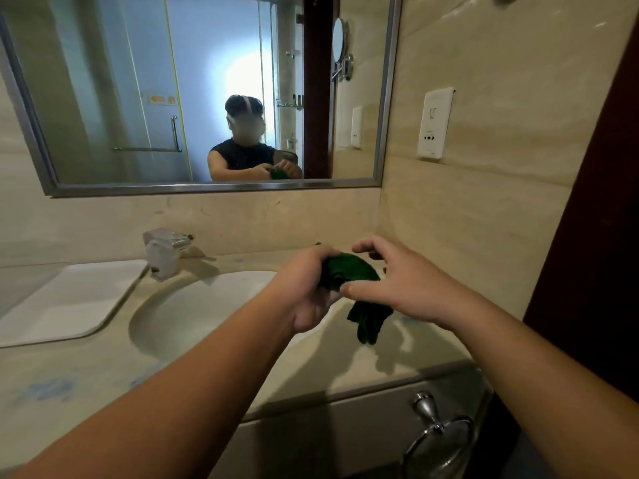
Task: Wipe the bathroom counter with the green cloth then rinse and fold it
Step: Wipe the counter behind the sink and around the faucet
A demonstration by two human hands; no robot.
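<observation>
The main risk is the cloth slipping. A loose tail hangs below the bunched part, just right of the sink, and only the left hand has it. If that grip eases before the right hand takes hold, the cloth would likely drop onto the desk right of the sink. Whether it is wet enough to drip cannot be told.

The left fingers are clenched round the bunch, holding it in the air above the sink's right rim. The right fingers are spread and arched over the cloth's right side, released and grasping nothing. The thumb appears to touch its near edge.
</observation>
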